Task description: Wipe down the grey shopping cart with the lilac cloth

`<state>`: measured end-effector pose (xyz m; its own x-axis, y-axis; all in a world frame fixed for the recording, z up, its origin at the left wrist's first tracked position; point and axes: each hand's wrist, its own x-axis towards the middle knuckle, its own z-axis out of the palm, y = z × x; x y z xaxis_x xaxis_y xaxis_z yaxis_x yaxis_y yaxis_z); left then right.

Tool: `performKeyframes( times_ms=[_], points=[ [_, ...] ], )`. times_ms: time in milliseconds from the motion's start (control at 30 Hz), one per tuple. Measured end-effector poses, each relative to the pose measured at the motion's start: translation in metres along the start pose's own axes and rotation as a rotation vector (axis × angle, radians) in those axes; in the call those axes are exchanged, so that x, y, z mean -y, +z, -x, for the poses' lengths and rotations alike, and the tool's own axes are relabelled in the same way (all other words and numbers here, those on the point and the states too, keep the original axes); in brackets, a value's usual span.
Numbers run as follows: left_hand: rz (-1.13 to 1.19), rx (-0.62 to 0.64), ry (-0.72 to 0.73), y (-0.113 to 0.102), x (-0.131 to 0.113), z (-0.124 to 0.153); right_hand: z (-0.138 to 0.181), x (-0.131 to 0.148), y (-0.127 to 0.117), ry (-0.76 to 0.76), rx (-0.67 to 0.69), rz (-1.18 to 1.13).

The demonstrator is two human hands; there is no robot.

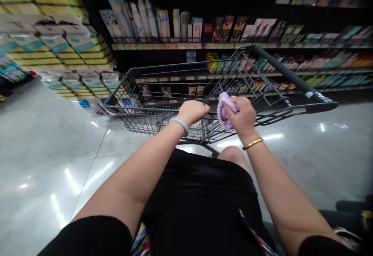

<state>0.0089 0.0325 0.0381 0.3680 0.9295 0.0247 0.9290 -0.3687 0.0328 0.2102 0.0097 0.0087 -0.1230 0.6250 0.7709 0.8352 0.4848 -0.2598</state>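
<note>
One cart (285, 72) before us: our left hand (193, 113) closes over its near rail (148, 110), apparently for steadiness, while our right hand (244, 116) grips a lilac cloth (223, 113) alongside, perhaps bunched for control.

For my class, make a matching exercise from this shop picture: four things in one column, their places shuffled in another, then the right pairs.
Things
1. Lilac fabric
2. Gold bracelet
3. Pale bracelet
4. Shopping cart

Places
A. Around the left wrist
B. In front of the shelves
C. In the right hand
D. Around the right wrist

Right pairs: 1-C, 2-D, 3-A, 4-B
</note>
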Motion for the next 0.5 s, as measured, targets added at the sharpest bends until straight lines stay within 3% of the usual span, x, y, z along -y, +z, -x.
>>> performKeyframes(
  times_ms=[67, 100, 133, 200, 267, 400, 500],
  points=[
    [0.016, 0.011, -0.026, -0.001, -0.002, -0.002, -0.003, 0.004, 0.000, 0.126, -0.205, 0.014],
    [0.023, 0.019, -0.021, -0.002, -0.002, -0.003, -0.002, 0.011, 0.002, 0.114, -0.237, 0.007],
    [0.029, 0.032, -0.016, -0.002, -0.002, -0.003, 0.001, 0.018, 0.005, 0.058, -0.209, -0.014],
    [0.030, 0.048, -0.007, -0.002, -0.002, -0.004, 0.014, 0.033, 0.011, -0.093, -0.021, -0.069],
    [0.005, 0.016, 0.023, -0.001, -0.002, -0.003, 0.029, 0.039, 0.015, -0.074, 0.067, -0.057],
    [-0.033, -0.039, 0.044, 0.001, -0.003, -0.001, 0.045, 0.034, 0.010, 0.186, -0.051, 0.065],
    [-0.038, -0.036, 0.055, 0.001, -0.007, -0.002, 0.039, 0.040, 0.007, 0.204, -0.040, 0.088]
  ],
)
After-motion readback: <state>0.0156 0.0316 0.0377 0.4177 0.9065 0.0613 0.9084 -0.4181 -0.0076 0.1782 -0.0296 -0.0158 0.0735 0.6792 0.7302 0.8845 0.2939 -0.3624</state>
